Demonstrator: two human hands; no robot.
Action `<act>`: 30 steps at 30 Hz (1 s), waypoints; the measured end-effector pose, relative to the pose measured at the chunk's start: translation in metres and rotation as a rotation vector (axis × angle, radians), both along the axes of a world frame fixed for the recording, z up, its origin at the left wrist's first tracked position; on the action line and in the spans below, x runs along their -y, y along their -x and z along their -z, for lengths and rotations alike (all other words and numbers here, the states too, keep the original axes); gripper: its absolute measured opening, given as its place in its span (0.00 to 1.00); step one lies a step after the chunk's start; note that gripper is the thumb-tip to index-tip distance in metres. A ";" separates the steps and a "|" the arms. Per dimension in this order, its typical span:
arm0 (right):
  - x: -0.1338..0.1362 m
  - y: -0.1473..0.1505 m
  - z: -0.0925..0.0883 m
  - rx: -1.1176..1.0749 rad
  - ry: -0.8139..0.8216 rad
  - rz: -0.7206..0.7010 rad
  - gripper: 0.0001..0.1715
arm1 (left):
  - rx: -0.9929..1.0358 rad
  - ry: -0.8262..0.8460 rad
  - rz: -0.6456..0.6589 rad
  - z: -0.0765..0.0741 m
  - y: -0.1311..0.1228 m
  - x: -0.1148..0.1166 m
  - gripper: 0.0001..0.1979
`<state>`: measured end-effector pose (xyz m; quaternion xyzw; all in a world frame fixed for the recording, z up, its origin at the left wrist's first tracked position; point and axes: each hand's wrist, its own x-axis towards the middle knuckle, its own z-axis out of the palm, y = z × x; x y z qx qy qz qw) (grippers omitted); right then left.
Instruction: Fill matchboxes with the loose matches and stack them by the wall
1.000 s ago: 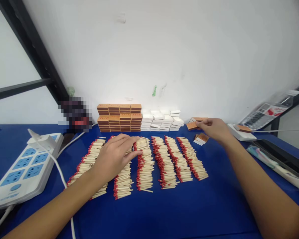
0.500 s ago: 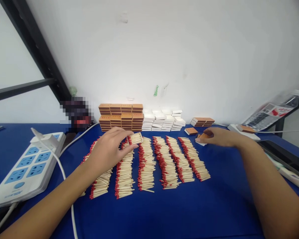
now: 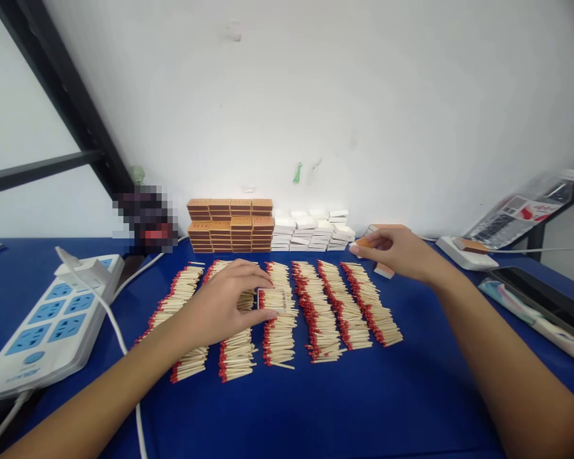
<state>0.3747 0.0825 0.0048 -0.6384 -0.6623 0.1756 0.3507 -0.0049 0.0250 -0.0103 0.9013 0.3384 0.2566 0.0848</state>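
My left hand holds a small white matchbox tray between thumb and fingers. The tray is filled with red-headed matches and hangs over the rows of loose matches on the table. At the right, my right hand is closed on an orange matchbox sleeve, pinched by thumb and fingertips. Beneath that hand, another orange matchbox sleeve lies on the blue table.
Brown matchboxes stand stacked against the wall beside stacked white trays. More matchbox sleeves lie behind my right hand. A white power strip with a cable is at the left; a dark phone-like slab is at the right.
My left hand has brought the filled tray nearer and a little right. My right hand has let go of one sleeve and moved left onto the other.
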 end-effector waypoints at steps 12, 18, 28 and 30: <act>0.032 0.078 0.007 -0.149 0.085 -0.170 0.28 | 0.053 -0.097 -0.017 0.008 -0.011 0.010 0.23; 0.064 0.123 0.019 -0.374 0.063 -0.271 0.28 | 0.034 -0.521 -0.059 0.004 -0.018 0.019 0.26; 0.088 0.149 0.016 -0.628 0.114 -0.317 0.30 | 0.311 -0.461 -0.085 0.004 -0.029 0.028 0.21; 0.087 0.147 0.016 -0.650 0.129 -0.354 0.28 | 0.370 -0.382 -0.099 0.003 -0.029 0.028 0.19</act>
